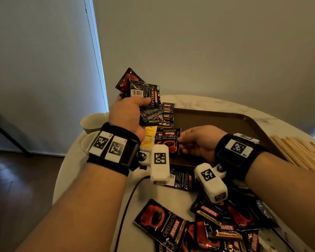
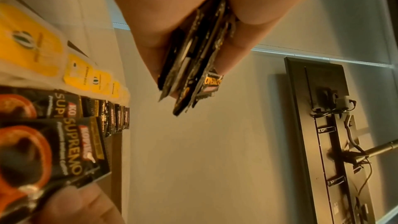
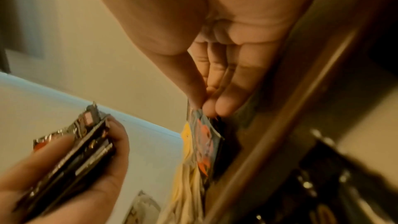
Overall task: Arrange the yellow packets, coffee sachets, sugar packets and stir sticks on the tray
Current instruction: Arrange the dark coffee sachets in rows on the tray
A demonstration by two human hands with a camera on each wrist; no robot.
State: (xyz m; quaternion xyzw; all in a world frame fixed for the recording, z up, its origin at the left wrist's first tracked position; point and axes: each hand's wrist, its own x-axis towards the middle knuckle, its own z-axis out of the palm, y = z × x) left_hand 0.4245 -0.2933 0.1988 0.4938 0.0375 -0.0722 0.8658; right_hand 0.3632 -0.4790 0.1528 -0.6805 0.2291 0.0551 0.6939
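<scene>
My left hand (image 1: 133, 110) is raised above the tray's left end and grips a fanned stack of black coffee sachets (image 1: 144, 99), seen edge-on between thumb and fingers (image 2: 193, 67). My right hand (image 1: 195, 140) pinches one coffee sachet (image 1: 170, 142) low over the brown tray (image 1: 225, 120), at the near end of a row of sachets (image 1: 166, 113). Yellow packets (image 1: 149, 135) lie in a row just left of that row. More loose sachets (image 1: 216, 220) are piled on the table in front. Wooden stir sticks (image 1: 302, 151) lie right of the tray. Sugar packets are not visible.
A cream bowl (image 1: 93, 120) and a clear glass rim (image 1: 85, 144) stand at the table's left edge. A dark cable (image 1: 127, 202) runs across the near table. The round marble table (image 1: 198, 100) ends close behind the tray, with a wall beyond.
</scene>
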